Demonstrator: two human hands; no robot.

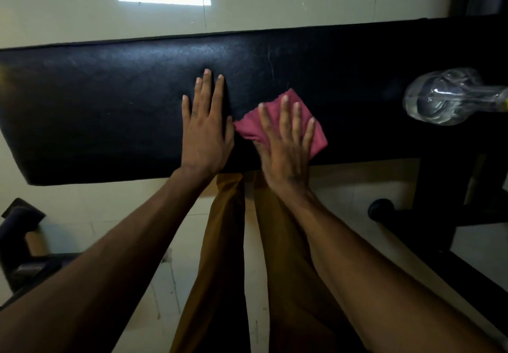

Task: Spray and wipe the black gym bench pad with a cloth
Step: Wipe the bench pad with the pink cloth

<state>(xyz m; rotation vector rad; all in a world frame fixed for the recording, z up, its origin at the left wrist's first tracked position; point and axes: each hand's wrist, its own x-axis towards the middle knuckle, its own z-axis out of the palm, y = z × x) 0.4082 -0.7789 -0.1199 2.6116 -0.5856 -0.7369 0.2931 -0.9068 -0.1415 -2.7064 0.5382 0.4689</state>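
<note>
The black gym bench pad (110,111) stretches across the view from left to right. A folded pink cloth (253,124) lies on its near middle. My right hand (286,144) lies flat on the cloth with fingers spread, pressing it to the pad. Just left of the cloth, my left hand (206,130) rests palm down on the bare pad, fingers extended, holding nothing. A clear plastic spray bottle (439,97) lies on its side on the pad at the far right, apart from both hands.
The bench's black frame and foot (428,215) stand at the right on a pale tiled floor (82,9). A dark piece of gym equipment (22,242) sits on the floor at lower left. My legs in brown trousers (228,242) stand against the pad's near edge.
</note>
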